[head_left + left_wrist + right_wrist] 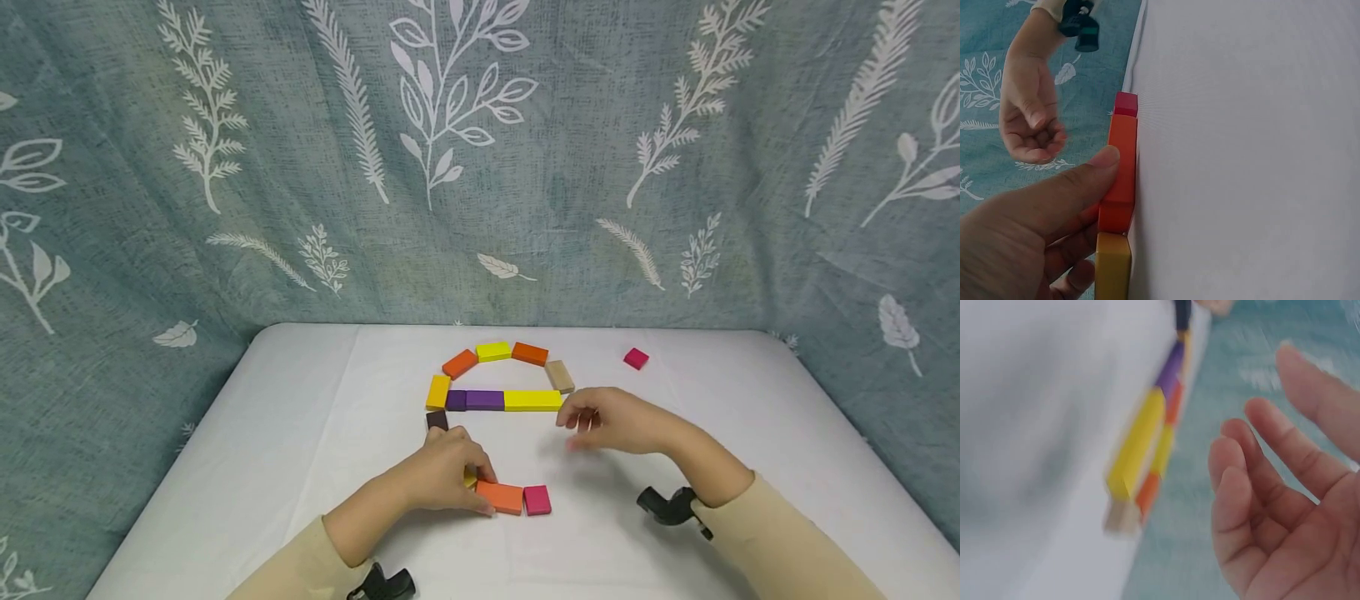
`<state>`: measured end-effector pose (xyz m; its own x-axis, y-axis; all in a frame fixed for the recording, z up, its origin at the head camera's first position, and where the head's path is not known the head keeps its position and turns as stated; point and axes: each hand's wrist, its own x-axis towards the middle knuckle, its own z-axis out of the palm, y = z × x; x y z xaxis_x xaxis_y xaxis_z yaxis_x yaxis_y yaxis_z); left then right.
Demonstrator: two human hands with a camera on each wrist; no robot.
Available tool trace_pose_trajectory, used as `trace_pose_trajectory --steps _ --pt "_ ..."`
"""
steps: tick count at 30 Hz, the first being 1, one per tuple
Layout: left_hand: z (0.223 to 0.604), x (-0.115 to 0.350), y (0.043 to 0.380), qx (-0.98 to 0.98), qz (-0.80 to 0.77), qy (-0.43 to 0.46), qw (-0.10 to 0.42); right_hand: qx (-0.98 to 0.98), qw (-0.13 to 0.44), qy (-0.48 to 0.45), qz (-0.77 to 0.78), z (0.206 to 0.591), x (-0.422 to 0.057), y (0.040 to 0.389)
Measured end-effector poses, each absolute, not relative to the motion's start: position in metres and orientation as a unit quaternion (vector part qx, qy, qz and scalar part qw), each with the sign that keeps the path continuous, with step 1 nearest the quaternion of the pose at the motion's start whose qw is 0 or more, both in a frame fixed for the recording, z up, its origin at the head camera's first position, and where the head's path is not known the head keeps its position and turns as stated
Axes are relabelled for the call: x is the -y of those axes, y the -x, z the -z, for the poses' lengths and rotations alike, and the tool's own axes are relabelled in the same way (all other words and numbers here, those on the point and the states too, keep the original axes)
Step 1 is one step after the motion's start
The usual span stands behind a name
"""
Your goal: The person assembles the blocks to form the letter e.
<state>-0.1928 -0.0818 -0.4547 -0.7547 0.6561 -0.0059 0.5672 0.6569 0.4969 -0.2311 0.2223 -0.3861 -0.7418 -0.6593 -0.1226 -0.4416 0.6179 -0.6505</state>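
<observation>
Low on the white table, my left hand (444,471) pinches an orange block (504,498), thumb on its near side and a finger on its far side. A pink-red block (537,500) lies at its right end; a yellow block (1113,265) meets its other end, mostly covered by the hand in the head view. Just beyond the left knuckles is a dark block (437,419). My right hand (611,421) holds nothing, its fingers loosely bent above the table. Nearest to it are a long yellow block (532,401) and a tan block (559,376).
Purple blocks (484,401) continue the yellow one's row leftward. Above it curves an arch: an amber block (438,392), an orange-red block (460,363), a short yellow block (493,352), another orange block (529,353). One red block (636,358) lies apart at back right. Leaf-patterned cloth (480,167) hangs behind.
</observation>
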Motion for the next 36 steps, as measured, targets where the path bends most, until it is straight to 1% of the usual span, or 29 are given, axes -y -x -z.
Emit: trace_pose_trajectory --steps 3,7,11,16,24,31,36 --pt "0.455 0.082 0.193 -0.905 -0.241 -0.339 0.091 -0.898 0.14 0.281 0.307 0.377 -0.242 0.247" --pt "0.455 0.083 0.193 -0.904 -0.24 -0.342 0.089 -0.921 0.098 0.225 0.303 0.374 -0.268 0.273" --pt "0.454 0.083 0.194 -0.904 -0.241 -0.341 0.09 -0.935 0.077 0.17 0.301 0.382 -0.29 0.3" --pt "0.455 0.082 0.194 -0.904 -0.241 -0.343 0.087 -0.945 0.079 0.114 0.295 0.398 -0.311 0.322" --pt "0.456 0.083 0.193 -0.904 -0.241 -0.341 0.09 -0.947 0.089 0.049 0.306 0.418 -0.328 0.343" --pt "0.456 0.083 0.193 -0.903 -0.242 -0.342 0.091 -0.944 0.088 0.045 0.316 0.436 -0.335 0.351" --pt "0.456 0.084 0.194 -0.904 -0.24 -0.342 0.089 -0.948 0.094 0.038 0.302 0.441 -0.335 0.353"
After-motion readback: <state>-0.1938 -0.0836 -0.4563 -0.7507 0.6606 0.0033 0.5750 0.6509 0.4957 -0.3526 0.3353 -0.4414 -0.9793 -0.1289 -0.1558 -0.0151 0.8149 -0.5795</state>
